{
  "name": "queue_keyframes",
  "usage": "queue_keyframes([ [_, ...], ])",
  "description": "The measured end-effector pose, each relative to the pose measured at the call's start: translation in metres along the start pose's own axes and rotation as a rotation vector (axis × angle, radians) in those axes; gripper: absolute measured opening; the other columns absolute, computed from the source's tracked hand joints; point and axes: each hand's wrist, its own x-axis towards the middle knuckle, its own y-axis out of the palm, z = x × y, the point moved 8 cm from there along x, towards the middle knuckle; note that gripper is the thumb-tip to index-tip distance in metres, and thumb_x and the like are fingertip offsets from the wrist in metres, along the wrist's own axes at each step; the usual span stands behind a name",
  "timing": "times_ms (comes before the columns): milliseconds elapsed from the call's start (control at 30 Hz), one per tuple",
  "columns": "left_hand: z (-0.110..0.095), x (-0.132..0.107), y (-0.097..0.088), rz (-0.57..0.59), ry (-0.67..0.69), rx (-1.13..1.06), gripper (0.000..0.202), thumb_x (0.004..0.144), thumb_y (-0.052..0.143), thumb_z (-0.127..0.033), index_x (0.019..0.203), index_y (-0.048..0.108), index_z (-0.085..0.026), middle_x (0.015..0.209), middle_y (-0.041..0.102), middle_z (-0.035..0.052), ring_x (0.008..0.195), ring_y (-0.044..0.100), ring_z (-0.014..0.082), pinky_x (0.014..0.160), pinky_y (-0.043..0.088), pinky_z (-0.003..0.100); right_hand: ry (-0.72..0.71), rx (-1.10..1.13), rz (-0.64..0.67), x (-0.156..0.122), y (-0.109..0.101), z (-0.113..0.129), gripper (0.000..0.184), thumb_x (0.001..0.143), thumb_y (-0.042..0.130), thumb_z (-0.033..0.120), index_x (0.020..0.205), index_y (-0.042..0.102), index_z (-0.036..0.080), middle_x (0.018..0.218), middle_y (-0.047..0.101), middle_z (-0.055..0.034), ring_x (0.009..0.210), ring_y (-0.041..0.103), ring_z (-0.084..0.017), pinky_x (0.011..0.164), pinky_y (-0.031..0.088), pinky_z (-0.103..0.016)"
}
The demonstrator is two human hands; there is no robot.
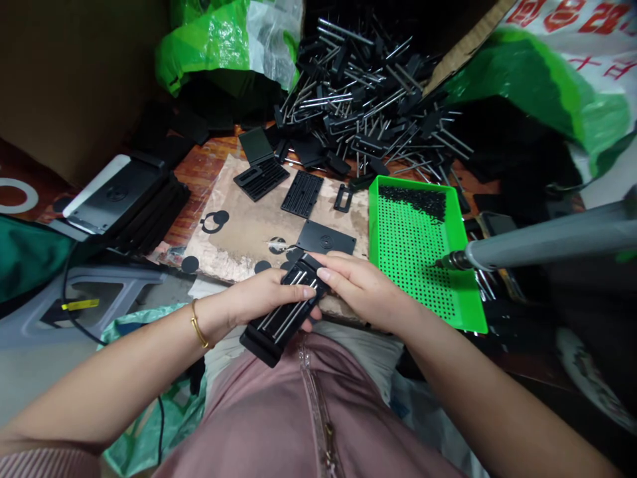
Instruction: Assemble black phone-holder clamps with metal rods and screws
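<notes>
- Left hand (259, 299) and right hand (363, 287) both closed around black plate (263, 337) carrying steel rods (288, 315).
- Plate held just left of green tray (374, 219).
- Judged stiff, light; rods slippery; grip plate edges.

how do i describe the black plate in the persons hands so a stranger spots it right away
Find the green perforated tray, then look left to the left hand and right hand. Between them is a black plate with steel rods along it; the other plates lie on the board, but this one is held.
</notes>
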Motion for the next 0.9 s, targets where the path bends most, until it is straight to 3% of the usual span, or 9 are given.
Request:
queue_keyframes([
  [233,-0.001,-0.002,0.006,0.11,-0.068,-0.049,0.045,0.071,0.071,-0.05,0.091,0.065,-0.01,0.087,0.072,0.0133,0.067,0.069,0.0212,0.061,0.053,0.03,0.081,0.108,-0.012,0.002,0.0,-0.004,0.037,0.09,0.043,0.031,0.12,0.06,0.02,0.125,0.062,-0.0079,0.116,0.055,-0.023,0.101,0.041,-0.044],
  [333,-0.007,-0.008,0.01,0.252,-0.05,-0.17,0.057,0.075,0.061,-0.06,0.105,0.063,-0.011,0.092,0.071,0.0149,0.073,0.069,0.0229,0.069,0.053,0.033,0.202,0.347,-0.015,-0.001,0.004,-0.012,0.032,0.086,0.047,0.031,0.111,0.062,0.019,0.106,0.069,-0.0075,0.094,0.065,-0.022,0.08,0.053,-0.039],
  [433,-0.019,-0.022,0.001,0.326,0.071,-0.315,0.078,0.075,0.049,-0.073,0.121,0.055,-0.011,0.104,0.068,0.0183,0.086,0.068,0.0284,0.078,0.051,0.041,0.348,0.682,-0.107,-0.009,0.007,-0.022,0.029,0.083,0.051,0.034,0.106,0.059,0.017,0.089,0.067,-0.0051,0.071,0.064,-0.017,0.054,0.052,-0.026],
  [567,-0.027,-0.036,-0.024,0.242,0.335,-0.484,0.092,0.061,0.057,-0.079,0.125,0.053,-0.012,0.116,0.064,0.019,0.107,0.06,0.0338,0.091,0.046,0.046,0.385,1.028,-0.253,-0.019,0.015,-0.023,0.035,0.076,0.063,0.033,0.108,0.055,0.021,0.098,0.066,-0.0044,0.078,0.064,-0.016,0.058,0.053,-0.024],
  [667,-0.027,-0.036,-0.026,0.174,0.511,-0.513,0.062,0.066,0.075,-0.049,0.116,0.061,-0.015,0.113,0.066,0.0137,0.109,0.06,0.0274,0.095,0.045,0.039,0.401,1.188,-0.237,-0.022,0.034,-0.016,0.045,0.072,0.071,0.031,0.112,0.054,0.022,0.1,0.066,-0.0038,0.081,0.065,-0.016,0.069,0.055,-0.028],
  [733,-0.027,-0.031,-0.022,0.1,0.582,-0.499,0.042,0.074,0.072,-0.029,0.112,0.063,-0.013,0.113,0.067,0.0131,0.107,0.061,0.0252,0.094,0.046,0.036,0.395,1.218,-0.22,-0.022,0.045,-0.012,0.049,0.07,0.074,0.03,0.113,0.052,0.024,0.098,0.066,-0.0025,0.077,0.064,-0.015,0.066,0.054,-0.027],
  [900,-0.03,-0.021,-0.018,-0.086,0.657,-0.531,0.033,0.083,0.062,-0.026,0.112,0.065,-0.01,0.114,0.067,0.0145,0.1,0.064,0.0263,0.092,0.048,0.041,0.386,1.187,-0.211,-0.025,0.062,-0.015,0.051,0.066,0.079,0.027,0.107,0.049,0.025,0.081,0.067,0.0027,0.067,0.063,-0.011,0.059,0.05,-0.022],
])
